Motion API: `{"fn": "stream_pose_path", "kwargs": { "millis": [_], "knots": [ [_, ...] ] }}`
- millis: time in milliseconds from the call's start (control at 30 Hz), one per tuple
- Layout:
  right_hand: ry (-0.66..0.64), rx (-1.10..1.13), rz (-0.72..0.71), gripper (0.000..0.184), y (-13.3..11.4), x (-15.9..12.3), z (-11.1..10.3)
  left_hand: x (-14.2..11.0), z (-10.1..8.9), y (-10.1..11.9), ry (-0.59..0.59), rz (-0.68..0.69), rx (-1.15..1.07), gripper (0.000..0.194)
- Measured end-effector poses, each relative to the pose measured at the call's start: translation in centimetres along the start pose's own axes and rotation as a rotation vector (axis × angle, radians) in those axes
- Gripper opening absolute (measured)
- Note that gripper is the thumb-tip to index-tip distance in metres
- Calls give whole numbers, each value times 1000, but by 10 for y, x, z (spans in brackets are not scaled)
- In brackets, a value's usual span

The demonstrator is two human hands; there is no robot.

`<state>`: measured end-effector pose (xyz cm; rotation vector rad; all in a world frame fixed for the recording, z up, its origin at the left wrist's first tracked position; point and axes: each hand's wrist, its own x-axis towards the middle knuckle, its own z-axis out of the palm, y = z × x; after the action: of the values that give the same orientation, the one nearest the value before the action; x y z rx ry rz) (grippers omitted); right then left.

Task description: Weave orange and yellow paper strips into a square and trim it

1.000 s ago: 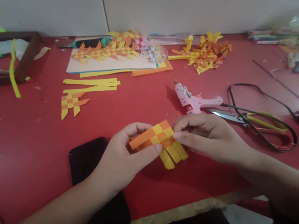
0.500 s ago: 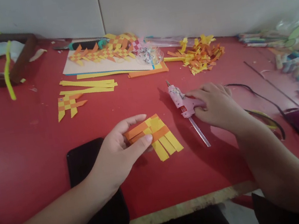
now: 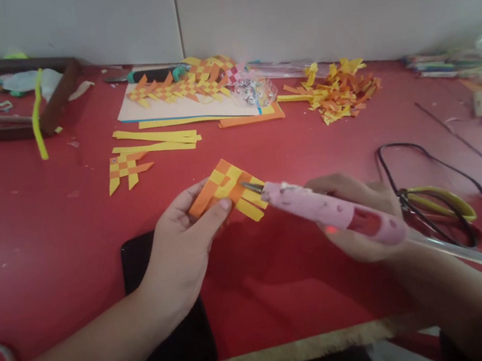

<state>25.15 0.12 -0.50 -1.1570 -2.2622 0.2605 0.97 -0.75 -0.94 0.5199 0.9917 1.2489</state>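
At frame centre, my left hand (image 3: pixel 186 240) is pinching the woven paper (image 3: pixel 224 174), thumb (image 3: pixel 214 217) on top. My right hand (image 3: pixel 364 191) is gripping the glue gun (image 3: pixel 320 206), its nozzle (image 3: pixel 252 186) pointing at the paper; from here I cannot tell whether they're touching. Any wobble would be risking misplaced glue or a burnt thumb.

A flat grey wall (image 3: pixel 308 7), split by a thin dark vertical seam (image 3: pixel 177 14), backs the smooth red tabletop (image 3: pixel 265 294), whose near edge (image 3: pixel 298 347) is mottled yellowish. The light is dim.
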Motion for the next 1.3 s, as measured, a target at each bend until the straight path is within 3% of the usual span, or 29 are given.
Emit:
{"fn": "stream_pose_path", "kwargs": {
  "millis": [100,200,600,1300],
  "knots": [
    [2,52,-132,15,-6,10,0,0,-1,0,-7,4,39,19],
    [41,85,-174,18,-7,13,-3,-1,-2,-1,5,12,99,16],
    [38,102,-162,15,-3,6,-1,-4,-5,-3,-41,-28,190,21],
    [8,42,-131,7,-9,9,-8,-4,-3,-2,0,-44,196,21]
  ]
}}
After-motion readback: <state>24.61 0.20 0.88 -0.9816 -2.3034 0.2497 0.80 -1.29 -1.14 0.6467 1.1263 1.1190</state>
